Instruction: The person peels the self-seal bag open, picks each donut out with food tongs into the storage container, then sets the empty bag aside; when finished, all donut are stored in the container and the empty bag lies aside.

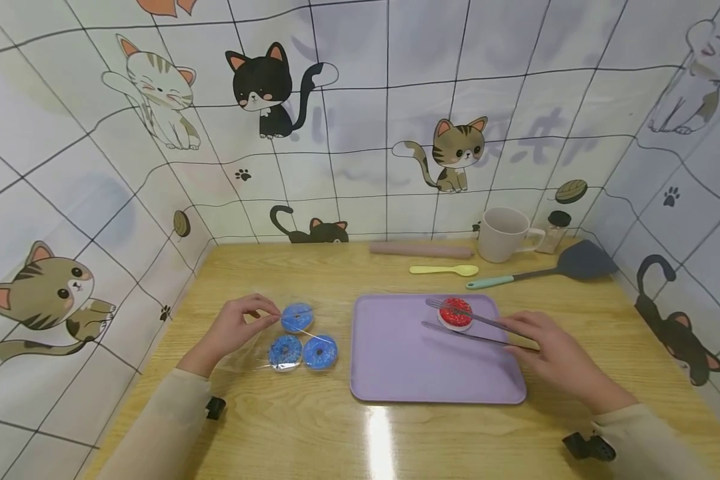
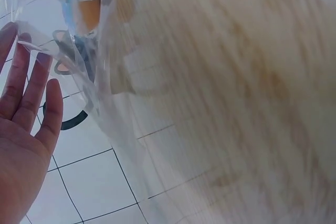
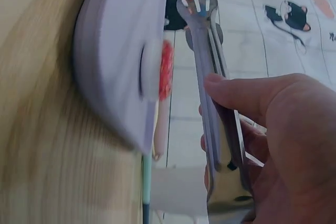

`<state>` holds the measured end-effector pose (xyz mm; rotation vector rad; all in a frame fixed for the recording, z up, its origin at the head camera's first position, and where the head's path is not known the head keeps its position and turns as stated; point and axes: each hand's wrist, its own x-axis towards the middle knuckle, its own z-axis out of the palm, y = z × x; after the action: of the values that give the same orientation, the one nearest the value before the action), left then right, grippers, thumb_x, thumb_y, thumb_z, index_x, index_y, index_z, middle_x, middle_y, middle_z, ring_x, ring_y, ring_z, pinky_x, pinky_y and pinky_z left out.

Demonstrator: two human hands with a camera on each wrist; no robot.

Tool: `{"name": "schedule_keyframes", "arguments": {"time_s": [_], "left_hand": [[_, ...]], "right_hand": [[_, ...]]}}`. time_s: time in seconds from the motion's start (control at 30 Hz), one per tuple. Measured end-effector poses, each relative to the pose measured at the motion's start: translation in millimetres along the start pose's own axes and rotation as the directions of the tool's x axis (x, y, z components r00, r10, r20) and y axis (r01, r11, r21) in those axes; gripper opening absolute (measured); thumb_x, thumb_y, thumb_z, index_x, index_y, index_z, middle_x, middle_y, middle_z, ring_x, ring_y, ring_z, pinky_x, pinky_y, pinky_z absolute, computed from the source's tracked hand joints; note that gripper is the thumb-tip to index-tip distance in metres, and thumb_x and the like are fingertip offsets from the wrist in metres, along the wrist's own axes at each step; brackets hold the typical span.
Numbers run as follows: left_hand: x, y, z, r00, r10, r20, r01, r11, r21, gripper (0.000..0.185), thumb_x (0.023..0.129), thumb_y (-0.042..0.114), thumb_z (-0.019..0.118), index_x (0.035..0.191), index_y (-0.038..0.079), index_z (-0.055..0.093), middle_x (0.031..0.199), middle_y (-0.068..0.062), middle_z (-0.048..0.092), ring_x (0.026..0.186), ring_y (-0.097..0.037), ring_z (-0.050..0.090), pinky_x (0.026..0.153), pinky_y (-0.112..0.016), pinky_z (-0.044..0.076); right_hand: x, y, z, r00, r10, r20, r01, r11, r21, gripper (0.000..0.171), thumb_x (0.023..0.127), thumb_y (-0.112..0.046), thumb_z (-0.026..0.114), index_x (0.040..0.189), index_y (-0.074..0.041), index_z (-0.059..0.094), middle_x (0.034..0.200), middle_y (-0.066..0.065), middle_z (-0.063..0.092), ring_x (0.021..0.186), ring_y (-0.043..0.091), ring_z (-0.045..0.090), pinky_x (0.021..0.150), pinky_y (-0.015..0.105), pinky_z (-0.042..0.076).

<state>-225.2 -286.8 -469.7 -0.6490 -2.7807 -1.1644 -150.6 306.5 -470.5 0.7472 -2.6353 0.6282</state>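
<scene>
- Right hand [image 1: 555, 353] grips metal tongs [image 1: 474, 323], fingers curled round the handles; tips straddle the red donut [image 1: 455, 312] at upper right of the purple tray [image 1: 396, 373].
- Left hand [image 1: 234, 327] pinches the clear wrapper [image 1: 246, 357] beside three blue donuts [image 1: 303, 337], left of centre on the counter [image 1: 336, 433].
- Risk: the tongs look loosely closed, so the donut could slip or tip on lifting.
- Risk: tugging the wrapper may drag the blue donuts.

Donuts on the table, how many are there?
4. Three blue donuts lie in a clear bag by the left hand: one at the back, two in front. One red donut sits on the purple tray, between the tongs held by the right hand.
</scene>
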Motion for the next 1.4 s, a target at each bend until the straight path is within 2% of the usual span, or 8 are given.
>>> {"name": "schedule_keyframes", "arguments": {"time_s": [0.13,0.23,0.5,0.7,0.9,1.13,1.4], "left_hand": [[0.5,-0.7,-1.3,1.000,-0.001,-0.005,0.001,1.000,0.009,0.007,0.096,0.020,0.075,0.099,0.021,0.081,0.108,0.007,0.073,0.102,-0.011,0.066,0.084,-0.040,0.057],[1.0,-0.9,-2.5,1.000,-0.003,-0.006,0.003,1.000,0.016,0.006,0.096,0.021,0.075,0.099,0.023,0.081,0.107,0.008,0.073,0.102,-0.011,0.066,0.083,-0.039,0.056],[2.4,2.7,-4.5,1.000,-0.012,0.002,0.012,1.000,0.023,0.006,0.096,0.022,0.076,0.098,0.026,0.080,0.108,0.008,0.073,0.103,-0.009,0.065,0.083,-0.037,0.056],[1.8,4.3,-4.3,1.000,-0.012,-0.002,0.012,1.000,0.020,0.006,0.096,0.021,0.076,0.099,0.022,0.081,0.108,0.007,0.073,0.106,-0.010,0.064,0.083,-0.038,0.057],[0.8,4.0,-4.3,1.000,-0.011,0.001,0.011,1.000,0.010,0.007,0.096,0.021,0.076,0.100,0.019,0.081,0.108,0.007,0.073,0.111,-0.011,0.062,0.084,-0.041,0.057],[1.1,0.8,-3.4,1.000,0.009,-0.012,-0.009,1.000,0.027,0.006,0.096,0.020,0.076,0.098,0.022,0.081,0.106,0.008,0.073,0.104,-0.008,0.064,0.082,-0.035,0.057],[0.1,1.4,-1.8,0.999,0.027,-0.023,-0.027,0.999,0.023,0.005,0.094,0.017,0.077,0.096,0.020,0.081,0.103,0.005,0.074,0.098,-0.011,0.066,0.079,-0.029,0.056]], "right_hand": [[11,-14,7,1.000,-0.029,0.011,0.029,0.999,-0.025,0.056,0.079,-0.009,0.088,0.130,-0.024,0.072,0.122,-0.002,0.068,0.114,0.022,0.062,0.089,0.044,0.054],[20,-22,14,0.998,-0.056,0.028,0.056,0.998,-0.025,0.055,0.081,-0.009,0.087,0.131,-0.027,0.072,0.122,-0.003,0.068,0.114,0.022,0.064,0.090,0.049,0.055],[41,-44,38,0.985,-0.173,0.019,0.174,0.984,-0.030,0.051,0.081,-0.016,0.088,0.130,-0.021,0.073,0.119,0.000,0.070,0.108,0.022,0.066,0.087,0.047,0.057],[62,-59,52,0.978,-0.195,0.067,0.198,0.979,-0.037,0.044,0.086,-0.020,0.085,0.128,-0.018,0.074,0.117,0.001,0.070,0.108,0.023,0.066,0.092,0.046,0.055],[77,-73,60,0.971,-0.219,0.094,0.222,0.975,-0.025,0.044,0.087,-0.019,0.084,0.130,-0.018,0.073,0.116,-0.003,0.069,0.106,0.019,0.066,0.089,0.042,0.055],[92,-80,61,0.956,-0.231,0.183,0.230,0.973,0.027,0.050,0.087,-0.017,0.084,0.135,-0.018,0.070,0.121,-0.003,0.068,0.111,0.017,0.065,0.095,0.042,0.054],[102,-81,64,0.920,-0.249,0.303,0.233,0.968,0.088,0.051,0.091,-0.023,0.081,0.140,-0.017,0.066,0.128,0.000,0.067,0.120,0.021,0.063,0.102,0.047,0.053]]}}
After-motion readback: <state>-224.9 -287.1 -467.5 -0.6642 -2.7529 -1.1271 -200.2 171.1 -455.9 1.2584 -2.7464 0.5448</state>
